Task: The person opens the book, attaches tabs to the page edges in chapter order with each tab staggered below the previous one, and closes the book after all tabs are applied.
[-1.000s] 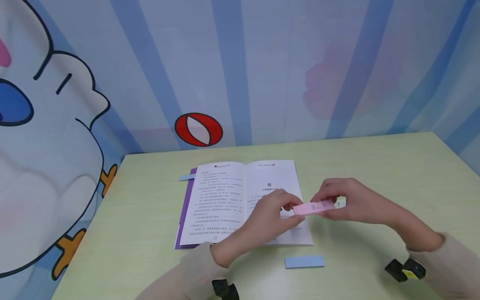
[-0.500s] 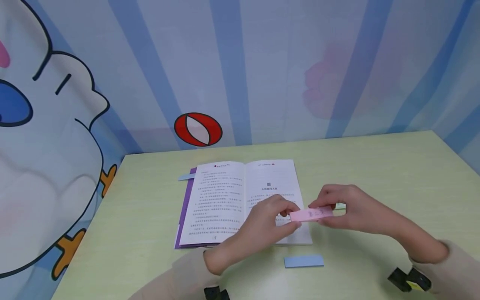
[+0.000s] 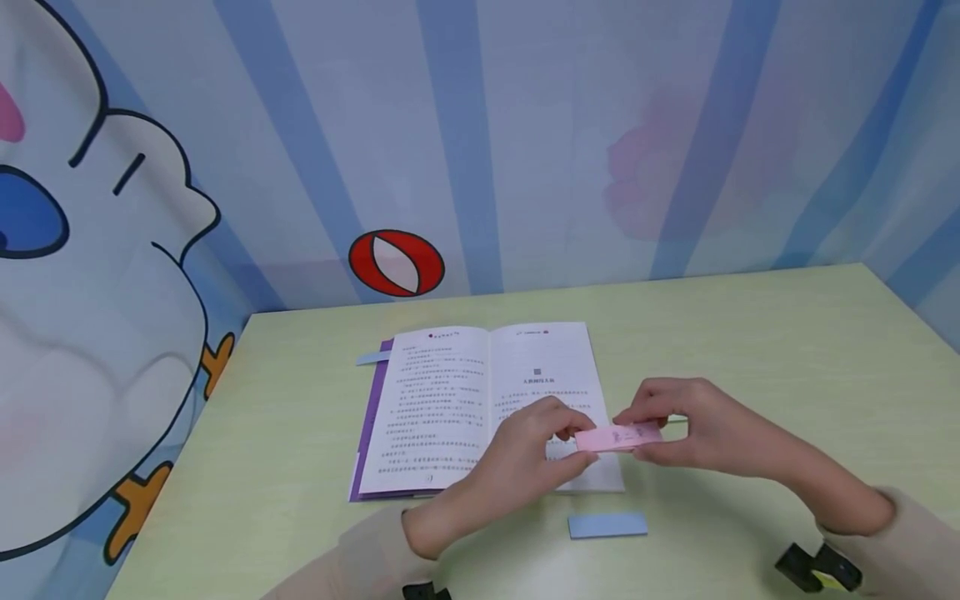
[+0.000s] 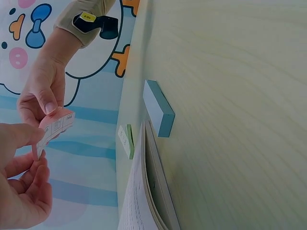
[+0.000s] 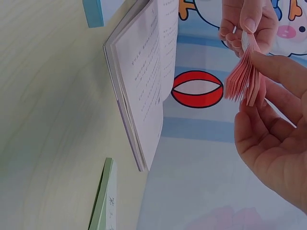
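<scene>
A pink pad of sticky notes (image 3: 600,439) is held up between both hands, over the right page's lower edge in the head view. My left hand (image 3: 525,442) pinches its left end with thumb and fingers. At the other end, my right hand (image 3: 701,425) pinches it the same way. Its sheets are fanned apart in the right wrist view, where the pink notes (image 5: 242,79) spread below the left hand's thumb. Printed or written marks show on the pad's face. Beneath the hands lies an open book (image 3: 431,400), partly covered by the left hand.
A blue sticky-note pad (image 3: 607,525) lies on the table (image 3: 787,333) in front of the book. Mostly hidden behind the right hand is a green pad (image 5: 100,201) with writing. A pale blue strip (image 3: 372,357) sticks out of the book's left side. A patterned curtain (image 3: 540,167) stands behind.
Both hands have moved slightly left and nearer to the person, carrying the pink pad. The book and blue pad stay in place.
</scene>
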### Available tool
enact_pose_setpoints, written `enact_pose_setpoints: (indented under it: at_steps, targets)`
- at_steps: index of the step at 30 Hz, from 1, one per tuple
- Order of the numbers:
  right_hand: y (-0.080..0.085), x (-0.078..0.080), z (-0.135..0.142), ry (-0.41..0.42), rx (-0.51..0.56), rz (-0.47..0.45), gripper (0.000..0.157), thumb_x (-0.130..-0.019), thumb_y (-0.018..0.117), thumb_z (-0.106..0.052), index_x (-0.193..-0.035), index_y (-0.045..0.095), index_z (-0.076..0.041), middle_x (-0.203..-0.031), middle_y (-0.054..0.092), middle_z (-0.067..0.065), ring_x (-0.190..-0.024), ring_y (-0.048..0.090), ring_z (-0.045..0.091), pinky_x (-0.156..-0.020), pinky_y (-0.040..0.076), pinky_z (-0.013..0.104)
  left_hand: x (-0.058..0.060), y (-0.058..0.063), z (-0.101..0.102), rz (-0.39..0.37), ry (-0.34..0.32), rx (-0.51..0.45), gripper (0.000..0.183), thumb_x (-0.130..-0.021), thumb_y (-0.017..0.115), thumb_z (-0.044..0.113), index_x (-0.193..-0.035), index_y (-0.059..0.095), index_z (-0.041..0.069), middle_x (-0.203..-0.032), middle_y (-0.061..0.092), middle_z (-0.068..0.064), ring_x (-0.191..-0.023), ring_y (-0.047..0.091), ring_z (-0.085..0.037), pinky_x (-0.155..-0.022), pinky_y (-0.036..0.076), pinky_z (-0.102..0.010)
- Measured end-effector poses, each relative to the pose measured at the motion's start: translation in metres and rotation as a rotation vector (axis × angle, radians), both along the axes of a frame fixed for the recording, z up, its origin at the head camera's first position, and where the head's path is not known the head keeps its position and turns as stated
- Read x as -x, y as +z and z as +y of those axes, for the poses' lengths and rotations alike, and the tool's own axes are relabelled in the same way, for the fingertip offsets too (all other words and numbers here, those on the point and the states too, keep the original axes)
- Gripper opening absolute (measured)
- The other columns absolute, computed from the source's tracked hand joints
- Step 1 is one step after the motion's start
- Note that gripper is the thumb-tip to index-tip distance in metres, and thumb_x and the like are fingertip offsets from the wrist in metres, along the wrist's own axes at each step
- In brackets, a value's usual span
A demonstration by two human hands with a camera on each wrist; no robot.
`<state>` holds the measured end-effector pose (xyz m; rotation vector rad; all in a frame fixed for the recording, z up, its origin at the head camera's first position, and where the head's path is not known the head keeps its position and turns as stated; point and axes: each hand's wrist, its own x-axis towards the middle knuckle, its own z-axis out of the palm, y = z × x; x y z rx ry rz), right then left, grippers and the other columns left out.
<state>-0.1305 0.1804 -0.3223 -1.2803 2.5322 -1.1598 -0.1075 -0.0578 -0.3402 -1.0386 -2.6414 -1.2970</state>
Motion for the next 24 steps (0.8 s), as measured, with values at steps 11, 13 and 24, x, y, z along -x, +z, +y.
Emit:
enact_pose_setpoints:
  at_steps: [11, 13, 24]
  targets:
    - [0.0039, -0.0012, 0.0008, 0.004, -0.036, 0.054, 0.023, -0.08, 0.074, -0.016, -0.103, 0.072, -0.011, -0.091, 0.058, -0.01, -0.076, 0.051, 0.005, -0.06, 0.046, 0.02, 0.0026, -0.0029, 0.0009, 0.025, -0.003, -0.014, 0.017, -0.082, 0.071, 0.012, -0.099, 0.067, 0.01, -0.087, 0.057, 0.003, -0.081, 0.05, -0.012, -0.072, 0.047, -0.025]
    - [0.004, -0.0012, 0.0007, 0.002, -0.036, 0.075, 0.022, -0.081, 0.073, -0.014, -0.102, 0.072, -0.011, -0.091, 0.057, -0.01, -0.076, 0.051, 0.004, -0.06, 0.046, 0.02, 0.003, -0.0036, 0.0013, 0.028, -0.001, -0.013, 0.017, -0.082, 0.071, 0.012, -0.099, 0.067, 0.01, -0.087, 0.057, 0.003, -0.081, 0.05, -0.011, -0.072, 0.047, -0.024]
    - [0.0065, -0.0042, 0.0007, -0.026, -0.022, 0.085, 0.021, -0.08, 0.072, -0.009, -0.102, 0.072, -0.011, -0.085, 0.055, -0.012, -0.072, 0.049, 0.003, -0.055, 0.044, 0.019, 0.0048, -0.005, 0.003, 0.043, 0.006, 0.009, 0.019, -0.081, 0.073, 0.013, -0.098, 0.068, 0.01, -0.085, 0.056, 0.004, -0.079, 0.049, -0.008, -0.07, 0.042, -0.013]
